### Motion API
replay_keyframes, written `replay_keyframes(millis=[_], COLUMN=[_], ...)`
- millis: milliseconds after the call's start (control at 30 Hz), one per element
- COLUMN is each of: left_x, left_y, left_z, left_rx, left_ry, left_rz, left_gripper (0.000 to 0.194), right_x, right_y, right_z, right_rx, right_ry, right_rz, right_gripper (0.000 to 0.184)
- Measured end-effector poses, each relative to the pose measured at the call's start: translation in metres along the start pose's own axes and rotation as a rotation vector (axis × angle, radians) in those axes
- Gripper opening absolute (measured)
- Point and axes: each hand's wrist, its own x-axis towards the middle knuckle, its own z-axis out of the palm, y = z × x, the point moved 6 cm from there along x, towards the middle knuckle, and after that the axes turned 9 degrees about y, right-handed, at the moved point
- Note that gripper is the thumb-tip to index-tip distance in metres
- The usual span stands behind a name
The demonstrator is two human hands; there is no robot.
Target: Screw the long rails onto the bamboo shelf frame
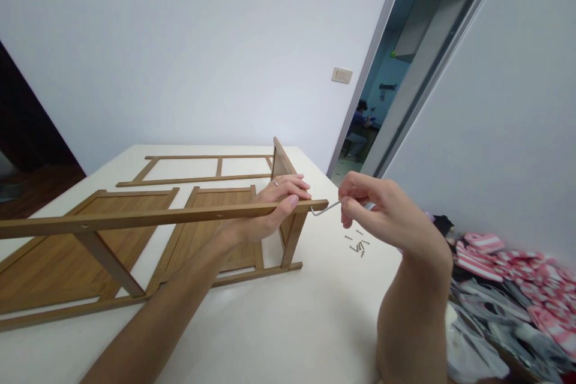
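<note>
A brown wooden frame stands on edge, its upper rail (175, 217) running from the left side of the view to the centre. My left hand (270, 207) grips that rail near its right end, thumb in front and fingers over the top. There the rail meets an upright slatted panel (282, 162). In my right hand (369, 204) the fingers pinch the long arm of a metal hex key (327, 209). Its short bent end touches the rail beside the joint; whether it sits in a screw head is too small to tell.
Several loose screws (359, 246) lie on the white table (310, 318). Flat on it behind the frame are two slatted panels (229, 216) and a ladder-like wooden frame (218, 168). Clothes and bags (504, 288) are piled at right. Beyond the doorway a person (357, 129) sits.
</note>
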Motion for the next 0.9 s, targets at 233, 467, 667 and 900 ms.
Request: replay_keyframes(millis=[233, 467, 667, 900], left_x=[0.000, 0.000, 0.000, 0.000], left_y=[-0.003, 0.002, 0.001, 0.000], left_z=[0.001, 0.001, 0.001, 0.001], left_rx=[0.000, -0.002, -0.013, -0.019], left_ry=[-0.003, -0.014, -0.017, -0.012], left_rz=[-0.002, -0.024, -0.032, -0.028], left_gripper=[0.029, 0.028, 0.029, 0.026], right_x=[-0.003, -0.010, -0.009, -0.009], right_y=[0.003, -0.009, -0.010, -0.003], right_z=[-0.001, 0.003, 0.001, 0.001], right_rx=[-0.027, -0.151, -0.132, -0.129], right_ry=[-0.064, -0.054, -0.039, -0.069], right_rz=[0.016, -0.065, -0.110, -0.103], right_gripper=[0.009, 0.017, 0.018, 0.018])
